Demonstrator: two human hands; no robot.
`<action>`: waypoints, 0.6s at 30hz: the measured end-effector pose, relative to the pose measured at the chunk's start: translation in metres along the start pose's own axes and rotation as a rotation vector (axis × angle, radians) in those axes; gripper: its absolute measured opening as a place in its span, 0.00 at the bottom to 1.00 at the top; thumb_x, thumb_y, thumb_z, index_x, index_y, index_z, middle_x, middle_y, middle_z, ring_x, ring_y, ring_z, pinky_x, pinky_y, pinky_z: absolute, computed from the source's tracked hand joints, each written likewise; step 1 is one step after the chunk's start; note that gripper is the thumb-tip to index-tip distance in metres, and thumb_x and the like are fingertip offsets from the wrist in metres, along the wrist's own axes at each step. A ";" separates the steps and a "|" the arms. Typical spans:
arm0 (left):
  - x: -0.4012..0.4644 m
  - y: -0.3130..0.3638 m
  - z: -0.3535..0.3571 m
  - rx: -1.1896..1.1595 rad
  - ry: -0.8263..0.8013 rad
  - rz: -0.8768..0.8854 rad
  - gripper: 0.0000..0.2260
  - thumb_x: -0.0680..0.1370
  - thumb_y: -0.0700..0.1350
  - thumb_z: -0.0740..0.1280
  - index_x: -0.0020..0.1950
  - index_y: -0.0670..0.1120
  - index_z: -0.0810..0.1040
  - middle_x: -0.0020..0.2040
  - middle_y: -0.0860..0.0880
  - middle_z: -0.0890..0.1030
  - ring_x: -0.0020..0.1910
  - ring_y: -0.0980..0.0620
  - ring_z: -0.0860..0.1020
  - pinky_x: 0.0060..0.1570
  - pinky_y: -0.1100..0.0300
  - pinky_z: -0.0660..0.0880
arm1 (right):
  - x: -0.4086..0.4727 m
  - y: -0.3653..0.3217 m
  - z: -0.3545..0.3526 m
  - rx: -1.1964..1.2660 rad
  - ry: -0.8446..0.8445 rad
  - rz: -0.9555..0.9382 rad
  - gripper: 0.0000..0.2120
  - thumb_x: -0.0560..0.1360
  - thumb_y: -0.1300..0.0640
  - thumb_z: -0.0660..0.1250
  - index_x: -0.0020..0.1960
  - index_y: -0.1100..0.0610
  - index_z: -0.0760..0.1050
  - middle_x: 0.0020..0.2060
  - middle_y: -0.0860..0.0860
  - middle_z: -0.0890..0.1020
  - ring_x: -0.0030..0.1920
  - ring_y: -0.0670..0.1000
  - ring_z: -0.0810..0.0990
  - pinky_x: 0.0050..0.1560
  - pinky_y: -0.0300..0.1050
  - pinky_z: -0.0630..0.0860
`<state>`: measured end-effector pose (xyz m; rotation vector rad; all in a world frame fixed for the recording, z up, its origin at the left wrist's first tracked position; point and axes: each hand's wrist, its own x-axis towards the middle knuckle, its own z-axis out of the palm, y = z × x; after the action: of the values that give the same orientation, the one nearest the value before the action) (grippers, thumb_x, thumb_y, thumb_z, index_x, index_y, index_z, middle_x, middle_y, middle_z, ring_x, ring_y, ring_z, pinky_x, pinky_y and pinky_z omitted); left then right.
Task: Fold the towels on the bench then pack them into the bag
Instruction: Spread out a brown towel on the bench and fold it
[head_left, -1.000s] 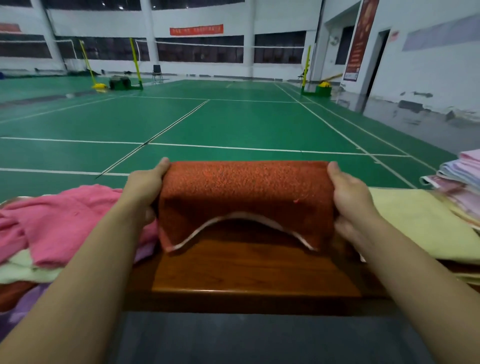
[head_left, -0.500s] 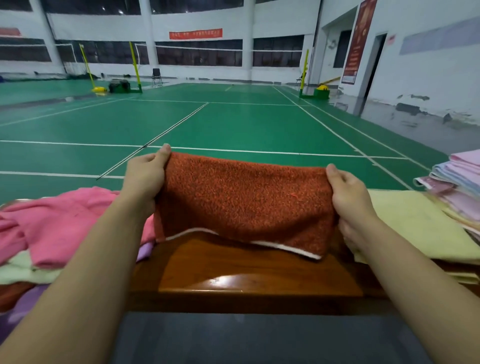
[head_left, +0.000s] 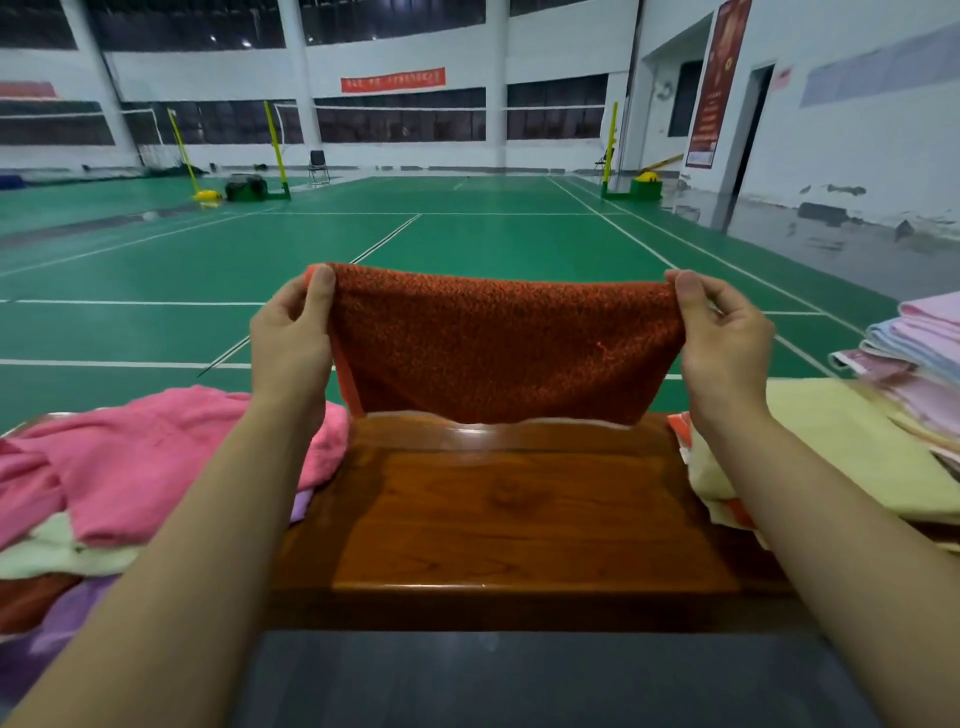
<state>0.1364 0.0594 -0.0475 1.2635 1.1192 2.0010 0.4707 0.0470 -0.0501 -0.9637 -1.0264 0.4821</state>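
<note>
Two hands up in the head view, the only view we have. Left hand (head_left: 291, 343) pinches the top left corner of the rust-orange towel (head_left: 506, 345) between thumb and curled fingers; right hand (head_left: 724, 340) does the same at the top right corner. Each grip is closed tight on the cloth, nothing else held.

Towel hangs spread between the corners, raised over the far edge of the wooden worktop (head_left: 509, 519); its lower hem seems to touch or just clear that edge, we cannot tell which.

Left on the worktop: a loose heap headed by a pink towel (head_left: 156, 457). Right: a pale yellow towel (head_left: 852, 452) lying flat, and beyond it a folded stack (head_left: 919, 353) in pinks and blues. No bag in sight.

We judge the step as folding, mid-way on this one piece. Next move likely calls for lowering it flat on the bare wood, or bringing the two corners together, edges matched. Packing not yet begun.
</note>
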 end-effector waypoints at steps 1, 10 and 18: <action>-0.001 0.001 0.001 -0.003 0.016 0.018 0.10 0.84 0.49 0.65 0.49 0.47 0.82 0.40 0.57 0.80 0.38 0.63 0.74 0.41 0.68 0.71 | -0.001 0.000 -0.001 -0.001 -0.006 -0.015 0.11 0.80 0.48 0.68 0.55 0.53 0.84 0.47 0.44 0.87 0.51 0.43 0.85 0.57 0.43 0.81; -0.005 -0.004 -0.002 0.317 -0.052 0.124 0.06 0.84 0.51 0.63 0.54 0.51 0.78 0.45 0.56 0.80 0.39 0.66 0.76 0.44 0.63 0.71 | -0.008 0.014 -0.011 -0.159 -0.281 -0.127 0.33 0.77 0.58 0.73 0.78 0.48 0.65 0.70 0.49 0.75 0.67 0.44 0.76 0.69 0.48 0.75; -0.012 -0.018 -0.013 0.558 -0.248 -0.069 0.11 0.86 0.48 0.59 0.67 0.49 0.73 0.54 0.51 0.78 0.54 0.52 0.75 0.51 0.61 0.66 | -0.020 0.018 -0.017 -0.440 -0.584 0.108 0.48 0.77 0.54 0.74 0.82 0.41 0.43 0.79 0.48 0.61 0.75 0.48 0.66 0.76 0.53 0.64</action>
<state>0.1296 0.0549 -0.0717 1.6583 1.6286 1.4713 0.4779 0.0340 -0.0787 -1.3101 -1.6585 0.6637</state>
